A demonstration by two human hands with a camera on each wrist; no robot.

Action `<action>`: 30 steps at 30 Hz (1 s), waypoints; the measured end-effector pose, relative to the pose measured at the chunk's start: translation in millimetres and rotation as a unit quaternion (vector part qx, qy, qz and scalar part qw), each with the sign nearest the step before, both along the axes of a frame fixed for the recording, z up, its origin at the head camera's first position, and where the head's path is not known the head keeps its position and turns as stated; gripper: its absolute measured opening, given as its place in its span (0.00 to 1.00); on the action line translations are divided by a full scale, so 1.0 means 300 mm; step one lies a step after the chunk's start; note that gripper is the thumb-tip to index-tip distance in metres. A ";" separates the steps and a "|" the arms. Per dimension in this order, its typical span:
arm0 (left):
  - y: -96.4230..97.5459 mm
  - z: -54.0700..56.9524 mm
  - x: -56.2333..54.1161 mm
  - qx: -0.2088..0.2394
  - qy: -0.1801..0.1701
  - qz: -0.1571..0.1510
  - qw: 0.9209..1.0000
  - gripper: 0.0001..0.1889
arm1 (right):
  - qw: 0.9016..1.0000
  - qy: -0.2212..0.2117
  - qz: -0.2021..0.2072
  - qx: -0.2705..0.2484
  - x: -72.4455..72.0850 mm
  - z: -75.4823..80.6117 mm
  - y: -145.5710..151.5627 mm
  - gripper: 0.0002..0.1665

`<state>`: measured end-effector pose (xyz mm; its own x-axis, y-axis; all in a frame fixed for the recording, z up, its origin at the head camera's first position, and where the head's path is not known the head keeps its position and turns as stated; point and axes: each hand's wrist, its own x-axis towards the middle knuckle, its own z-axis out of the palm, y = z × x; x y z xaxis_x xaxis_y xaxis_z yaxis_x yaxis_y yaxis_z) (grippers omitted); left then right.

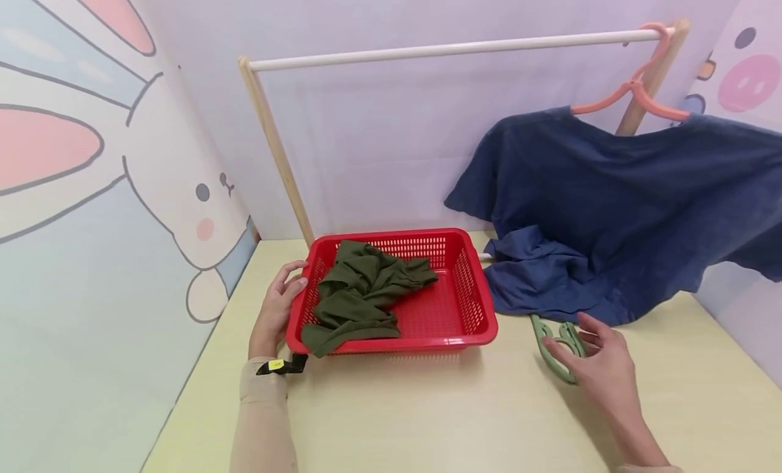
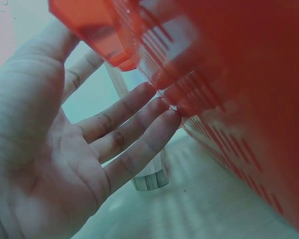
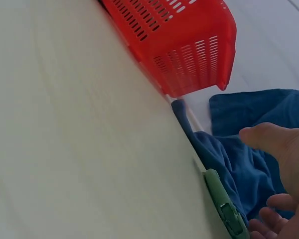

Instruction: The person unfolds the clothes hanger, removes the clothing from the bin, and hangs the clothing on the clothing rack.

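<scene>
A red plastic basket (image 1: pixel 391 344) with slotted walls holds a crumpled dark green garment (image 1: pixel 366 290), part of which hangs over the front rim. My left hand (image 1: pixel 284 300) is at the basket's left side; in the left wrist view its extended fingers (image 2: pixel 134 132) touch the outer wall. Right of the basket, a green folding clothes hanger (image 1: pixel 559 371) lies on the table. Over it hovers my right hand (image 1: pixel 601 364), thumb and fingers spread apart and holding nothing. Close to that hand is the bottom of a navy blue T-shirt (image 1: pixel 611 188), partly bunched on the table.
Behind the basket stands a clothes rack with a white rail (image 1: pixel 452 49) and wooden posts. A pink hanger (image 1: pixel 635 86) carries the T-shirt at the rail's right end. Walls with cartoon animals flank the pale table (image 1: pixel 391 419).
</scene>
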<state>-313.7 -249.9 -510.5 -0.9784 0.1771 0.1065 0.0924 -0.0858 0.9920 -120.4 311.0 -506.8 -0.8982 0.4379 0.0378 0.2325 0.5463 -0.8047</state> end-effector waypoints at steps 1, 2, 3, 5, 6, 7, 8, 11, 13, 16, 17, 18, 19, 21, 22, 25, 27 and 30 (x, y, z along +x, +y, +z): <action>0.000 0.002 0.000 -0.001 0.000 0.000 1.000 0.20 | 1.000 -0.009 0.001 0.008 -0.004 -0.004 -0.003 0.63; -0.001 0.003 0.000 -0.003 -0.001 -0.001 1.000 0.20 | 1.000 -0.019 0.002 0.015 -0.008 -0.007 -0.006 0.65; -0.001 0.004 0.001 -0.003 -0.001 -0.001 1.000 0.20 | 0.999 -0.028 0.003 0.026 -0.012 -0.010 -0.009 0.67; -0.003 0.005 0.001 -0.003 -0.001 -0.002 1.000 0.20 | 0.997 -0.052 0.004 0.054 -0.018 -0.016 -0.015 0.71; -0.003 0.005 0.001 -0.003 0.001 -0.005 1.000 0.20 | 0.996 -0.062 0.005 0.066 -0.021 -0.018 -0.018 0.73; -0.003 0.004 0.001 -0.001 0.003 -0.005 1.000 0.20 | 0.995 -0.070 0.005 0.075 -0.022 -0.021 -0.021 0.75; -0.003 0.004 0.001 0.000 0.005 -0.004 1.000 0.19 | 0.993 -0.077 0.004 0.085 -0.024 -0.023 -0.024 0.76; -0.005 0.003 0.002 0.002 0.012 -0.002 1.000 0.19 | 0.991 -0.086 0.001 0.106 -0.025 -0.027 -0.031 0.75; -0.007 0.003 0.003 0.003 0.014 0.000 1.000 0.19 | 0.990 -0.085 0.000 0.110 -0.025 -0.025 -0.032 0.72; -0.009 0.003 0.006 0.002 0.013 0.000 1.000 0.19 | 0.990 -0.087 0.000 0.109 -0.026 -0.018 -0.034 0.68; -0.009 0.003 0.008 0.002 0.013 0.000 1.000 0.19 | 0.990 -0.087 0.001 0.109 -0.026 -0.016 -0.034 0.68; -0.009 0.001 0.010 0.003 0.013 0.000 1.000 0.19 | 0.990 -0.086 0.005 0.108 -0.025 -0.016 -0.032 0.67; -0.009 -0.001 0.011 0.003 0.013 -0.001 1.000 0.18 | 0.990 -0.085 0.007 0.108 -0.024 -0.015 -0.032 0.67; -0.009 -0.003 0.012 0.007 0.016 -0.007 1.000 0.18 | 0.991 -0.079 0.013 0.110 -0.020 -0.016 -0.029 0.66; -0.008 -0.005 0.011 0.009 0.018 -0.009 1.000 0.18 | 0.991 -0.074 0.017 0.112 -0.017 -0.017 -0.028 0.65; -0.003 -0.006 0.000 0.012 0.023 -0.016 1.000 0.18 | 0.992 -0.054 0.024 0.110 -0.012 -0.018 -0.029 0.63; 0.001 -0.004 -0.005 0.013 0.024 -0.018 0.999 0.18 | 0.993 -0.035 0.035 0.108 -0.009 -0.018 -0.033 0.62; 0.001 -0.004 -0.005 0.011 0.019 -0.015 1.000 0.19 | 0.992 -0.002 0.057 0.108 -0.003 -0.016 -0.050 0.59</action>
